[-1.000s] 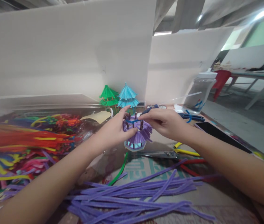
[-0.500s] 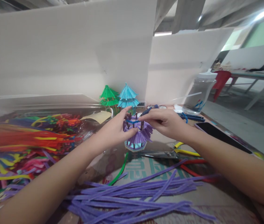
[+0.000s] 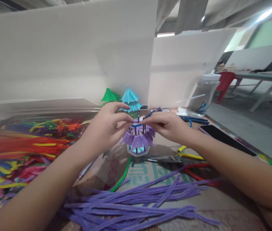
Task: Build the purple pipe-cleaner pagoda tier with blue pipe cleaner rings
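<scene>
Purple model [image 3: 139, 140] ×1, L fingers [image 3: 123, 118], R fingers [image 3: 153, 120] narrow on top, 1 pr scissors [image 3: 174, 158] near.

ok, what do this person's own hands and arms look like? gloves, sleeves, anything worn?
The left hand and right hand are gloveless; the visible forearms show no sleeves, watch or cables. A small dark spot on the left hand is too unclear to call a ring.

Your model [image 3: 137, 140] has a purple fringe [image 3: 145, 139], a blue band [image 3: 136, 125] and dark posts [image 3: 137, 131] above a pale turquoise base [image 3: 138, 150]. The strips [image 3: 133, 212] nearest you are purple, and beyond you see a green roof [image 3: 110, 95] and a light-blue roof [image 3: 129, 95].
</scene>
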Demonstrator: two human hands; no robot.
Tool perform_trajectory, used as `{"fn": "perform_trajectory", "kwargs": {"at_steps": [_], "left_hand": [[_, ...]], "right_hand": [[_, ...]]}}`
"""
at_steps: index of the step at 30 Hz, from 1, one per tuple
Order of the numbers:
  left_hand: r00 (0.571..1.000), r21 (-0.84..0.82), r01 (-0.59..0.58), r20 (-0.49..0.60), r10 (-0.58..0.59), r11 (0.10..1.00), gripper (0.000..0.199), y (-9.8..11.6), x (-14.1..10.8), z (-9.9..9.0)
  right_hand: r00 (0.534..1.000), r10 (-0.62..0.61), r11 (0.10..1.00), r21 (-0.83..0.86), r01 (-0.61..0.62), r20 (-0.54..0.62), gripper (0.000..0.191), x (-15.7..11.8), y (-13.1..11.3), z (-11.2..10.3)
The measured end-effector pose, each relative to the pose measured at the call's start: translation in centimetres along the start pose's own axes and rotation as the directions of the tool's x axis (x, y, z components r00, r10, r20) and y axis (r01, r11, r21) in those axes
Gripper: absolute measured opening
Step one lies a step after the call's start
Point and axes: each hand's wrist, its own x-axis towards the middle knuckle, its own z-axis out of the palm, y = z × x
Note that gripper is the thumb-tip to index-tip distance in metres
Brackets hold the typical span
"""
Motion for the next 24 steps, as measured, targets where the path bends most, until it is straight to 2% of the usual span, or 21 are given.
{"fn": "perform_trajectory", "kwargs": {"at_steps": [6,15,24], "left_hand": [[0.996,0.051,-0.087,0.002,0.087,0.995,0.02,0.21,-0.33,0.61],[0.995,0.101,-0.1,0.004,0.1,0.99,0.018,0.18,-0.4,0.76],[0.995,0.096,-0.101,0.009,0.101,0.99,0.019,0.21,-0.34,0.82]], "right_hand": [[1.0,0.008,1.0,0.015,-0.008,-0.001,0.026,-0.05,0.16,0.15],[0.994,0.111,0.994,-0.005,-0.111,-0.02,0.02,-0.03,-0.3,0.13],[0.998,0.05,0.999,-0.008,-0.051,-0.031,0.016,-0.14,-0.22,0.53]]}}
